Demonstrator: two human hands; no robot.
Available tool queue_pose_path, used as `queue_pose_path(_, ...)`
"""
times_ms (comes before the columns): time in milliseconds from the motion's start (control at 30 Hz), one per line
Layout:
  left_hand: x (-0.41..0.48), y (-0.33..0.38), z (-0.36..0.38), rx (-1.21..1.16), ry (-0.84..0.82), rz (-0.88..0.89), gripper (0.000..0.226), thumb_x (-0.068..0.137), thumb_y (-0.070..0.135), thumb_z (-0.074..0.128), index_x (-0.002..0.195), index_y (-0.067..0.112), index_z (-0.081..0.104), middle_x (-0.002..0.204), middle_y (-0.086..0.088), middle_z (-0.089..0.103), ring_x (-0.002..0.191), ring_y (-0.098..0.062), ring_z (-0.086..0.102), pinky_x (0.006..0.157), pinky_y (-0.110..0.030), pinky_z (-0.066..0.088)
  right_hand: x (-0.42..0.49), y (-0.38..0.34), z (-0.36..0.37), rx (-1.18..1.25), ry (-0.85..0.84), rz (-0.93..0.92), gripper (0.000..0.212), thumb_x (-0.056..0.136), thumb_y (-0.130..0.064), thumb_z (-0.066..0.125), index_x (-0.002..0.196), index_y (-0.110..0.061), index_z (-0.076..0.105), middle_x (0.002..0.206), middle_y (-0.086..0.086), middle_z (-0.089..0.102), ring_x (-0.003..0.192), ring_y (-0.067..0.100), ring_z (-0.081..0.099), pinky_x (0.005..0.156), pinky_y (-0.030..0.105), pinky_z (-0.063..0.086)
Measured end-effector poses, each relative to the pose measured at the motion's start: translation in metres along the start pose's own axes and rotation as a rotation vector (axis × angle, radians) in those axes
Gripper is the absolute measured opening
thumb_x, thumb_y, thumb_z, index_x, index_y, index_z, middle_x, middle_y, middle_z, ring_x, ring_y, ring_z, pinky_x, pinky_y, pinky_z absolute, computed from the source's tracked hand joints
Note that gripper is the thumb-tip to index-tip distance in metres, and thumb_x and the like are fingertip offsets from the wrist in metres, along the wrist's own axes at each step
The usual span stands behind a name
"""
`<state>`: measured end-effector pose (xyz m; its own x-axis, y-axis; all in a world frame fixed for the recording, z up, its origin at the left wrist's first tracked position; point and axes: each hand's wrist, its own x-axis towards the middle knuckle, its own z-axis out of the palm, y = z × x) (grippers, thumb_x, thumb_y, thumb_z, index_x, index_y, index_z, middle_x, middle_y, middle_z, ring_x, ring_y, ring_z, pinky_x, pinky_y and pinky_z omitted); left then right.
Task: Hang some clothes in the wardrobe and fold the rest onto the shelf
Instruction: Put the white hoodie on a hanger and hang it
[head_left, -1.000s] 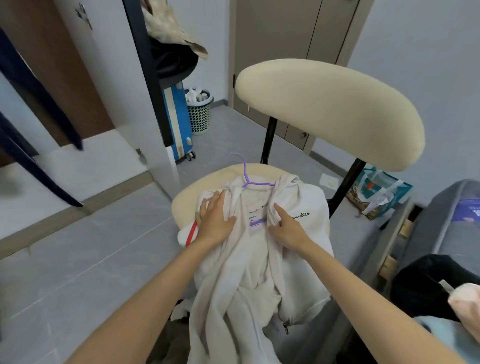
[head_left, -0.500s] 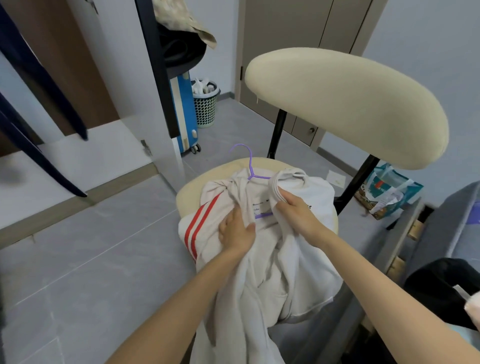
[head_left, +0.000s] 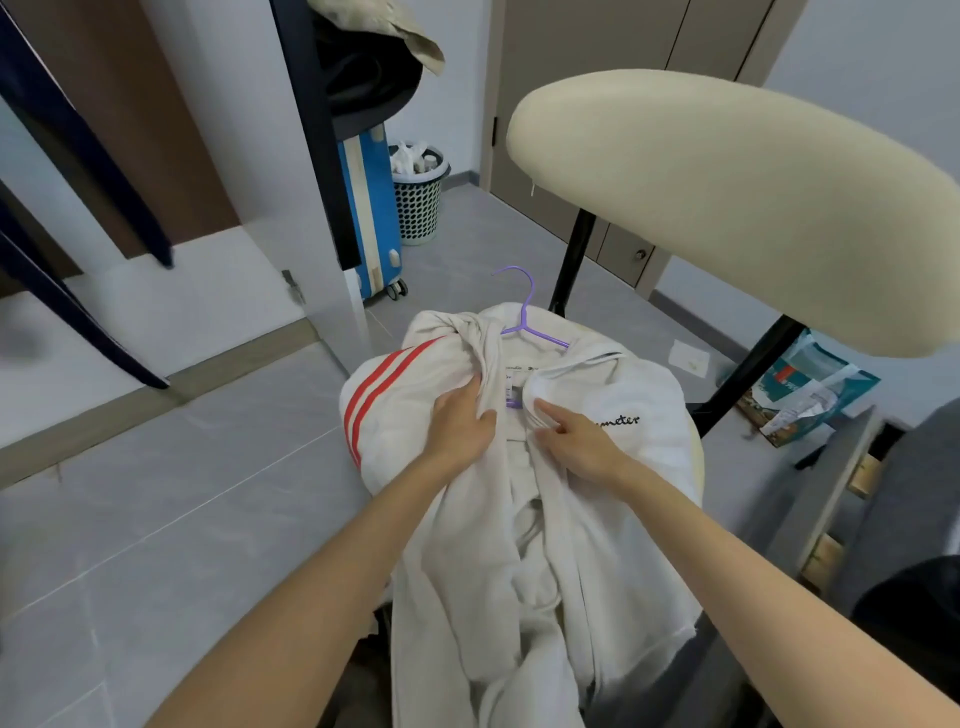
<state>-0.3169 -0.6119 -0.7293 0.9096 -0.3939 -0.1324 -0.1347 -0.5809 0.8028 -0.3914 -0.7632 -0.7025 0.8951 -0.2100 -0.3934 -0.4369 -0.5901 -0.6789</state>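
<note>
The cream chair (head_left: 727, 208) carries the work: its seat is almost wholly covered by the white jacket (head_left: 597, 467), whose body spills over the near edge of the seat and hangs toward the floor. Half a second ago the left front panel lay bunched toward the middle; now it is spread further toward the seat's left edge, the two red stripes (head_left: 384, 384) showing in fuller length, and the collar opening looks wider. I judge the jacket is being settled onto the purple hanger (head_left: 524, 322), so hanging in the wardrobe is close but not yet begun.

The left hand (head_left: 457, 421) rests on the left panel beside the opening, fingers curled into a fold of cloth. The right hand (head_left: 576, 441) lies on the right panel by the black lettering, fingers mostly straight and pressing the collar edge (whether the thumb pinches underneath I cannot tell).

Only the hanger's hook and a short piece of one shoulder show, at the seat's far edge; the rest is under cloth. The label inside the collar is too small to read.
</note>
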Motion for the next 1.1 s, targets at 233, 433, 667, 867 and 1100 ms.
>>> queue_pose_path(233,-0.066,-0.014,-0.012,-0.076,0.110,-0.232,0.063,0.094,0.022,0.054,0.151,0.013,0.026,0.151,-0.010,0.036,0.138,-0.029,0.035,0.109,-0.034,0.028,-0.062,0.007,0.006,0.132,0.295,-0.124,0.033,0.097,-0.015,0.050,0.130,-0.013,0.058,0.116,0.003,0.060,0.093,0.012,0.055,0.084,0.020,0.041)
queue_pose_path(433,-0.142,-0.015,-0.015,-0.201,0.041,-0.359,0.063,0.089,0.023,0.062,0.145,0.009,0.035,0.142,-0.006,0.048,0.123,-0.023,0.050,0.092,-0.023,0.037,-0.132,0.034,0.026,0.045,0.304,-0.065,0.009,0.095,-0.018,0.053,0.099,-0.018,0.060,0.082,-0.009,0.059,0.076,0.011,0.056,0.058,0.007,0.037)
queue_pose_path(667,-0.195,-0.014,-0.013,-0.154,-0.159,-0.334,0.068,0.081,0.029,0.066,0.142,0.022,0.037,0.135,-0.001,0.051,0.113,-0.018,0.052,0.083,-0.024,0.040,-0.175,0.063,0.081,-0.003,0.222,0.083,0.028,0.088,-0.024,0.065,0.103,-0.012,0.045,0.088,0.000,0.053,0.073,0.010,0.048,0.053,0.014,0.029)
queue_pose_path(867,-0.210,0.005,-0.017,-0.197,-0.074,-0.113,0.042,0.094,0.013,0.049,0.133,0.029,0.047,0.132,0.006,0.054,0.118,-0.015,0.051,0.092,-0.025,0.040,-0.172,0.068,0.083,-0.139,0.284,0.095,0.014,0.098,-0.019,0.053,0.102,-0.005,0.052,0.111,0.014,0.055,0.095,0.026,0.055,0.071,0.023,0.033)
queue_pose_path(1100,-0.196,0.065,-0.068,-0.053,0.080,0.108,0.043,0.097,0.010,0.043,0.137,0.021,0.052,0.137,0.000,0.055,0.125,-0.021,0.049,0.092,-0.021,0.032,-0.200,0.039,0.039,-0.148,0.393,-0.162,0.015,0.102,-0.015,0.040,0.090,-0.008,0.033,0.077,0.009,0.053,0.070,0.032,0.050,0.059,0.035,0.029)
